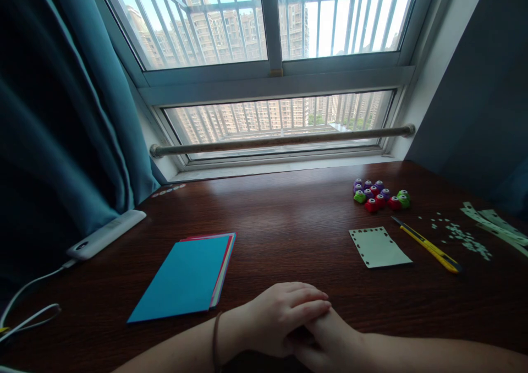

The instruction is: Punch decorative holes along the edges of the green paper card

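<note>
My left hand rests over my right hand at the table's near edge, its fingers closed around the back of it. Most of the right hand's fingers are hidden beneath the left. A brown band circles my left wrist. To the left lies a stack of coloured paper, blue on top. On the right, a pale green sheet has small punched shapes along two edges. Beside it lies a yellow utility knife, its tip pointing away from me. Neither hand touches the paper or the knife.
Several small craft punches in purple, red and green cluster at the back right. Tiny paper cutouts and pale paper strips lie farther right. A white power strip with a cable sits by the blue curtain. A window stands behind.
</note>
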Tool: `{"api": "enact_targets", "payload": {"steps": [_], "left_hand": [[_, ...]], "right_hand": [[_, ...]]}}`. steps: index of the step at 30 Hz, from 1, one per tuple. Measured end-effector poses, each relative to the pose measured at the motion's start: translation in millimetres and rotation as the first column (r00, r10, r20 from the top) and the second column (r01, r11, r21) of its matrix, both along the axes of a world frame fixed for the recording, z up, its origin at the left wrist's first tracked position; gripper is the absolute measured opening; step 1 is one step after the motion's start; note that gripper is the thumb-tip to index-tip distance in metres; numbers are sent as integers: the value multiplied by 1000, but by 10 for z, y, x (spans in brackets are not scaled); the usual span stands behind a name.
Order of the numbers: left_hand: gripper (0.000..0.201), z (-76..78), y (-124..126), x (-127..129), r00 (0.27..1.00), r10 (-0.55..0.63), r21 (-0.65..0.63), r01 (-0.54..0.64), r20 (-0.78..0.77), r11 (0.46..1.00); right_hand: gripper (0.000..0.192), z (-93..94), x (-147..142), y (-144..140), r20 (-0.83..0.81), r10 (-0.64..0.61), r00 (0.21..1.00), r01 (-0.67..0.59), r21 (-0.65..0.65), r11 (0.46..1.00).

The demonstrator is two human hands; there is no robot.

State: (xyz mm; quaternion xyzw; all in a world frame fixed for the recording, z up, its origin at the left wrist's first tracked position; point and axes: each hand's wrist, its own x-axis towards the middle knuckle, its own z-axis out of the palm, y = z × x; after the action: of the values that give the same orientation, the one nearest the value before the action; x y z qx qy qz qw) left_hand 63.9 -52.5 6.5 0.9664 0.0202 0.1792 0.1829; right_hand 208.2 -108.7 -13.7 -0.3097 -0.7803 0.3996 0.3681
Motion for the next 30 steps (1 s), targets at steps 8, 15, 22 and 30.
{"api": "enact_targets", "payload": {"steps": [8,15,22,30], "left_hand": [[59,4,-1,1,1000,-3,6,3,-2,1000],[59,8,1,2,1000,-6,3,6,-7,1000],[58,-11,1,-4,1000,-4,-2,4,-6,1000],[57,-5,0,-1,1000,-2,-8,2,-11,1000]], "right_hand": [[40,13,4,1,27,12,1000,-12,-7,1000],[39,-21,-2,0,27,12,1000,-12,-17,1000],[40,2,12,-12,40,-12,999,12,-10,1000],[40,30,2,-16,35,2,999,-2,-8,1000]]}}
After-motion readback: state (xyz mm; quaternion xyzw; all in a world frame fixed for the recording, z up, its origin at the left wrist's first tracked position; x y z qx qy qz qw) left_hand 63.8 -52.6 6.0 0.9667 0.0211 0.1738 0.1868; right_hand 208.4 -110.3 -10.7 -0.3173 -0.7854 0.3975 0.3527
